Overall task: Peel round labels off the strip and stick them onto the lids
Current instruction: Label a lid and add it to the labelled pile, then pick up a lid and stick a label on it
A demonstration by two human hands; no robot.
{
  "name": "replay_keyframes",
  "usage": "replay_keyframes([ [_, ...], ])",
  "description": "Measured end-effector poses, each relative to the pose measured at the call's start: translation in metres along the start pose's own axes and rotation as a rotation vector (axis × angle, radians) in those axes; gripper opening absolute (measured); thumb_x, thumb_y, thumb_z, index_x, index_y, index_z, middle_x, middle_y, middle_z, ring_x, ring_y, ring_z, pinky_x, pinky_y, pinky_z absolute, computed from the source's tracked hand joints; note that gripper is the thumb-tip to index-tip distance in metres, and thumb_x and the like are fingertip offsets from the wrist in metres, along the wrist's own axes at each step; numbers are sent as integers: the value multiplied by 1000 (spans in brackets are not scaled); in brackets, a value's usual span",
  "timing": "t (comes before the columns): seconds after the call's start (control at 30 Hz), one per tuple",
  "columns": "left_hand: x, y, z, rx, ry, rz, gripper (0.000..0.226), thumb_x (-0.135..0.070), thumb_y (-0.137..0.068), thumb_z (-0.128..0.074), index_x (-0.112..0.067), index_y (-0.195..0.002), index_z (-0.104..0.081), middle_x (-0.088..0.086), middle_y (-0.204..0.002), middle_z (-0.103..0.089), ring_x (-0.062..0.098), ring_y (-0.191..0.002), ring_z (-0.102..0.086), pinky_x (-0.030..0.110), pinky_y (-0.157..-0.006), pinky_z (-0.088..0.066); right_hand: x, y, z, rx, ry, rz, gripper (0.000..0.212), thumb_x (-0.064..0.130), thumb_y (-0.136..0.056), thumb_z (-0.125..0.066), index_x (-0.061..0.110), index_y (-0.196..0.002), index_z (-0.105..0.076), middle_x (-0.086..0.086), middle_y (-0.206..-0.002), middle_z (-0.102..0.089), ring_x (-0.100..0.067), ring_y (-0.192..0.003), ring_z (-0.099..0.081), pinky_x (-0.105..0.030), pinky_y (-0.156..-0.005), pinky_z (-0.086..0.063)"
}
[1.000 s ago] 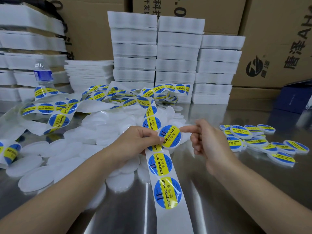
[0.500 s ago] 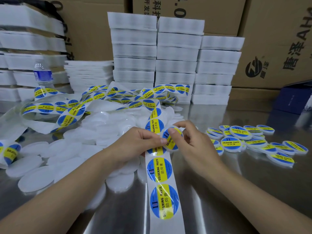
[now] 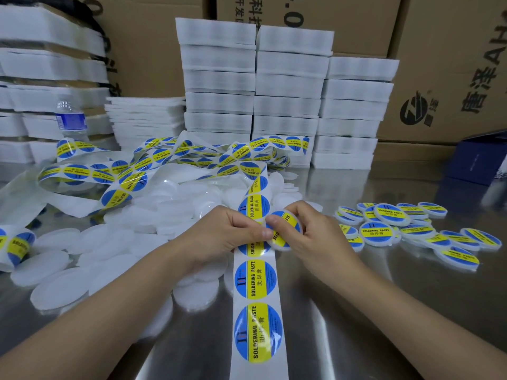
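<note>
Lid (image 3: 286,233) lies above strip (image 3: 255,286), its label on. Right hand (image 3: 315,237) grips its rim and left hand (image 3: 219,234) pinches its 9 o'clock edge. Judged step: pressing 1 label flat. Next: place lid with labelled lids (image 3: 384,231) at 3 o'clock.

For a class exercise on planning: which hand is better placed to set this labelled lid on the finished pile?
Probably the right hand. It grips the lid, and the finished pile lies on its side, while the left hand pinches the label strip.
</note>
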State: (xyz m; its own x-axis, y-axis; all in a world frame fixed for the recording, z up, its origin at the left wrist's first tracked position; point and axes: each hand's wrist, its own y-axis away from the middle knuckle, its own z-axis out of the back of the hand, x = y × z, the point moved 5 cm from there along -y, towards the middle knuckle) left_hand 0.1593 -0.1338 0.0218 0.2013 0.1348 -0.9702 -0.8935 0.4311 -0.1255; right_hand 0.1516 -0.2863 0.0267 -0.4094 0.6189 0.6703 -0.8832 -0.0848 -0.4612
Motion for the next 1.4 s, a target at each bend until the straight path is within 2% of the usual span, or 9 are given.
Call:
replay_keyframes([
  [0.43, 1, -1, -2, 0, 50, 14, 18, -36, -57, -73, -22, -67, -79, 0, -72, -75, 7, -64, -70, 14, -58, -51, 3, 0, 8, -57, 8, 49, 35, 40, -96, -42, 12, -83, -58, -8, -68, -60, -25, -70, -52, -37, -66, -40],
  [0.53, 3, -4, 2, -57, 56, 13, 28, -43, -54, -75, -22, -72, -79, 4, -77, -76, 12, -66, -71, 18, -59, -54, 4, 1, 9, -11, 13, 63, 35, 58, -90, -39, 34, -103, -59, 12, -74, -61, -10, -72, -52, -32, -66, -41],
  [0.63, 4, -4, 4, -71, 86, -1, 34, -46, -52, -76, -22, -75, -80, 5, -78, -76, 13, -67, -71, 19, -60, -54, 5, 2, 5, 63, 143, 128, 65, 76, -70, -38, 49, -129, -37, 31, -85, -47, 7, -74, -44, -19, -67, -33],
  [0.77, 4, -3, 4, -71, 77, -5, 34, -47, -52, -75, -21, -73, -79, 8, -76, -75, 15, -66, -72, 20, -59, -55, 5, 2, 5, 68, 247, 212, 71, 72, -68, -57, 50, -131, -31, 45, -83, -41, 23, -79, -40, -8, -60, -30],
  [0.87, 3, -4, 4, -82, 35, 4, 37, -53, -53, -72, -23, -74, -79, 7, -79, -76, 14, -69, -71, 21, -64, -57, 2, -1, 7, 22, 160, 174, 63, 69, -66, -59, 45, -121, -41, 33, -85, -53, 11, -75, -48, -15, -65, -36],
  [0.97, 3, -3, 2, -49, 14, 10, 31, -51, -62, -68, -27, -78, -80, -1, -86, -76, 8, -74, -71, 17, -61, -53, -7, -7, 15, -114, 42, 57, 56, 61, -66, -63, 37, -115, -48, 17, -104, -62, -4, -95, -59, -34, -81, -49],
  [1.03, 3, -1, -1, 11, -18, 17, 13, -33, -75, -70, -26, -81, -80, -2, -90, -76, 8, -77, -71, 15, -61, -52, -19, -12, 23, -203, 150, -27, 57, 55, -68, -64, 28, -117, -51, 9, -114, -55, -14, -109, -53, -36, -90, -44],
  [1.13, 5, -1, -1, 54, -24, 7, 37, 3, -86, -60, -28, -78, -80, -6, -87, -76, 4, -76, -71, 14, -62, -52, -40, -19, 31, -190, 484, -196, 60, 52, -74, -64, 17, -122, -54, -4, -118, -45, -24, -117, -42, -35, -94, -36],
  [1.4, 3, -1, -3, 120, -46, -61, 47, 10, -85, -58, -32, -85, -79, -6, -100, -75, 9, -98, -69, 15, -76, -51, -74, -22, 41, -6, 911, -438, 54, 49, -85, -49, 20, -131, -49, -9, -137, -40, -30, -128, -31, -40, -101, -28],
])
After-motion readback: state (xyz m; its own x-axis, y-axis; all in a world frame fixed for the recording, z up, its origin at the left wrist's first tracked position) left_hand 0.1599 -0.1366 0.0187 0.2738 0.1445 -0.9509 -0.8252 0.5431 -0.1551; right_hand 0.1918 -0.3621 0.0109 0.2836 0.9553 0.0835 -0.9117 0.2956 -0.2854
